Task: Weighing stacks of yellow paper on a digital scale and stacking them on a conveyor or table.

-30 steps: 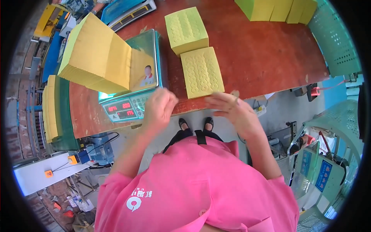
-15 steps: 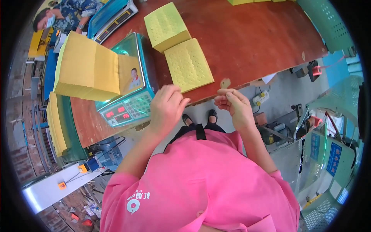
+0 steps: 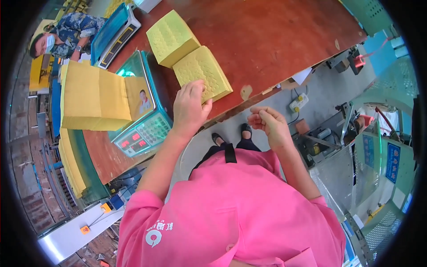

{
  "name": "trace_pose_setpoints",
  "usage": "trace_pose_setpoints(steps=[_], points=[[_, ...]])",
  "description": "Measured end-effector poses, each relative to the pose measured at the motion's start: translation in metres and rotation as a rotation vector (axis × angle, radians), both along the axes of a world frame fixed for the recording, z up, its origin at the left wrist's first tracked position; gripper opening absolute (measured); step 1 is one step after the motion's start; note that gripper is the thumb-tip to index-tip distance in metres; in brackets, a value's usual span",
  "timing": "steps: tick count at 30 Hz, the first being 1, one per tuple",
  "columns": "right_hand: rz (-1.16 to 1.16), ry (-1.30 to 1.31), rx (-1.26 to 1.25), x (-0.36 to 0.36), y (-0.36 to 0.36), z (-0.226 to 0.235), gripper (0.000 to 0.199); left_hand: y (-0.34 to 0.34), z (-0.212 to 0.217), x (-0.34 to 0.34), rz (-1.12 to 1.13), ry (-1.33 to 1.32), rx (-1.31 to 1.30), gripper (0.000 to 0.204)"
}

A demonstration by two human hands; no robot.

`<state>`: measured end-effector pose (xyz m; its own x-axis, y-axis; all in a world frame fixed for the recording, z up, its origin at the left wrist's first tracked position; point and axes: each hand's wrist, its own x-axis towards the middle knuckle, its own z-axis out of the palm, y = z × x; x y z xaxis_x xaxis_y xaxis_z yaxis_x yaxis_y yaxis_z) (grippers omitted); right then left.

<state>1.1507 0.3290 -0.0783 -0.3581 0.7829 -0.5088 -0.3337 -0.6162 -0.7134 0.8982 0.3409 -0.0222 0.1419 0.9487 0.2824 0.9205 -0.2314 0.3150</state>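
A flat stack of yellow embossed sheets (image 3: 205,70) lies near the front edge of the red-brown table (image 3: 275,40). My left hand (image 3: 189,106) lies on its near corner, fingers bent over the top and thumb at the edge. A second, thicker yellow stack (image 3: 171,38) sits just behind it, touching it. My right hand (image 3: 267,123) hovers off the table's edge over the floor. Its fingers are curled together and nothing shows in them.
A green weighing scale (image 3: 143,133) carrying a pile of yellow bags (image 3: 91,95) stands left of my hand. A second scale (image 3: 114,31) and a seated person (image 3: 66,31) are farther left. More yellow bags (image 3: 71,162) hang at the table's left end. A power strip (image 3: 299,102) lies on the floor.
My left hand has moved up from the table's edge onto the near yellow stack. My right hand has drawn back off the table and curled its fingers.
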Motion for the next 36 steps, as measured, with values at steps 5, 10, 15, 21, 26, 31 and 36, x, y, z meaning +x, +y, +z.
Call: trace_pose_setpoints(steps=[5, 10, 15, 21, 26, 31, 36], points=[[0.036, -0.033, 0.015, -0.004, 0.003, 0.002, 0.028, 0.002, 0.0, 0.0, -0.003, -0.107, 0.102, 0.031], [0.105, 0.005, 0.016, -0.014, 0.011, 0.009, 0.03, -0.01, -0.002, -0.004, 0.016, -0.132, 0.113, 0.027], [0.164, 0.137, -0.039, -0.04, 0.014, 0.032, 0.039, -0.066, 0.014, 0.012, -0.214, -0.016, 0.119, 0.022], [0.02, -0.053, 0.198, -0.056, 0.012, 0.017, 0.046, -0.087, 0.007, 0.015, -0.015, -0.26, 0.172, 0.024], [-0.04, -0.096, 0.181, -0.068, 0.006, 0.026, 0.047, -0.115, 0.007, -0.013, 0.372, -0.575, -0.122, 0.021], [0.079, -0.052, 0.282, -0.081, -0.007, 0.083, 0.049, -0.141, 0.019, -0.038, 0.411, -1.117, -0.324, 0.025], [0.135, 0.06, 0.377, -0.127, -0.016, 0.111, 0.054, -0.15, 0.075, -0.072, 0.256, -1.408, -0.187, 0.021]])
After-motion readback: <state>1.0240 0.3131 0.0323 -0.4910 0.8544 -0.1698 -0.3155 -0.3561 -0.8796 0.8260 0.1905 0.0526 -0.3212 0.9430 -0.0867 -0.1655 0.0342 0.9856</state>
